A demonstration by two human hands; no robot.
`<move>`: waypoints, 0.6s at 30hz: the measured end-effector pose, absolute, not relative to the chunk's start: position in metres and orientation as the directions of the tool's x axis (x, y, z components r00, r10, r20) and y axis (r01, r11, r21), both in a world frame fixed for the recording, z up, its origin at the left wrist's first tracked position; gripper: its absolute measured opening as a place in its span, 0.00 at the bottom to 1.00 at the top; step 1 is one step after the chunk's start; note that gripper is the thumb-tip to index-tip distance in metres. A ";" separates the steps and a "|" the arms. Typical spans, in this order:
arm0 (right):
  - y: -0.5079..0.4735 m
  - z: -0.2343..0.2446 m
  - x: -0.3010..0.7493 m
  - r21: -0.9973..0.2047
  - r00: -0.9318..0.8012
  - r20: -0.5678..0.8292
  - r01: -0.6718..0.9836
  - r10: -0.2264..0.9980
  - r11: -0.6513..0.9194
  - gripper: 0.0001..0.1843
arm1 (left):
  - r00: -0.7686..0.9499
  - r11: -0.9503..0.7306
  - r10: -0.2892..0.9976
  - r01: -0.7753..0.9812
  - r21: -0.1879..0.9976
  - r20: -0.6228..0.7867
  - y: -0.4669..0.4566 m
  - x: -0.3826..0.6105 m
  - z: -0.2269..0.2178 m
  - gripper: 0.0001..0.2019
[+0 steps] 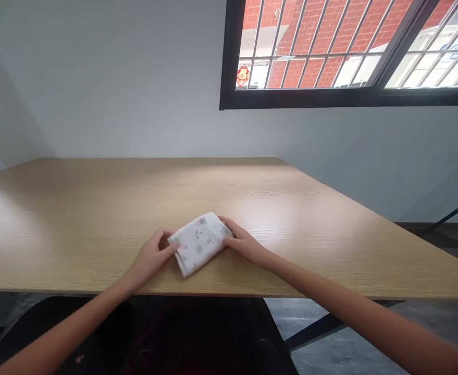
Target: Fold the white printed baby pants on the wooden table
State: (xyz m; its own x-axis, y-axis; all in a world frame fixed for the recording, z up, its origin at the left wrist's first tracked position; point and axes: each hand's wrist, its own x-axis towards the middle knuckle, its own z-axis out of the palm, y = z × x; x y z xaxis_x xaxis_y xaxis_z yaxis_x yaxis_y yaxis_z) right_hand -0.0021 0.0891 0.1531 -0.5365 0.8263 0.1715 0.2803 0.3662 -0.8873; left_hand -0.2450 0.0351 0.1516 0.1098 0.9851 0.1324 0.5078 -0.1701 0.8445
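Observation:
A small white folded cloth (199, 242) with a faint printed pattern lies on the wooden table (96, 208), near its front edge. My left hand (152, 256) pinches the cloth's left end between thumb and fingers. My right hand (241, 240) rests against the cloth's right end, fingers curled on its edge. Both forearms reach in from below.
The table top stretches wide to the left and back, with its right edge running diagonally toward me. A pale wall stands behind it, with a black-framed barred window (346, 52) above right. Dark floor and a table leg (314, 328) show below right.

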 end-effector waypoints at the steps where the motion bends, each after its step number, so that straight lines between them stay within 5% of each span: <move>1: 0.095 0.152 -0.007 -0.888 -0.494 0.161 0.305 0.854 0.344 0.28 | 0.088 -0.151 0.988 0.545 0.825 0.123 0.021 -0.242 0.152 0.14; 7: 0.118 0.148 -0.025 -0.890 -0.456 0.167 0.311 0.874 0.332 0.25 | 0.115 -0.164 0.986 0.642 0.749 0.117 -0.020 -0.237 0.156 0.09; 11: 0.111 0.150 -0.022 -0.858 -0.507 0.241 0.288 0.828 0.426 0.30 | -0.012 -0.079 0.989 0.794 0.603 0.146 0.022 -0.251 0.156 0.17; 14: 0.099 0.155 -0.021 -0.587 -0.678 0.395 0.333 0.620 0.738 0.31 | 0.067 -0.075 0.997 0.870 0.488 0.032 0.051 -0.253 0.160 0.24; 18: 0.079 0.161 -0.028 -0.163 -0.879 0.345 0.289 0.329 0.943 0.22 | 0.291 -0.256 0.957 0.820 0.511 0.012 0.055 -0.239 0.161 0.22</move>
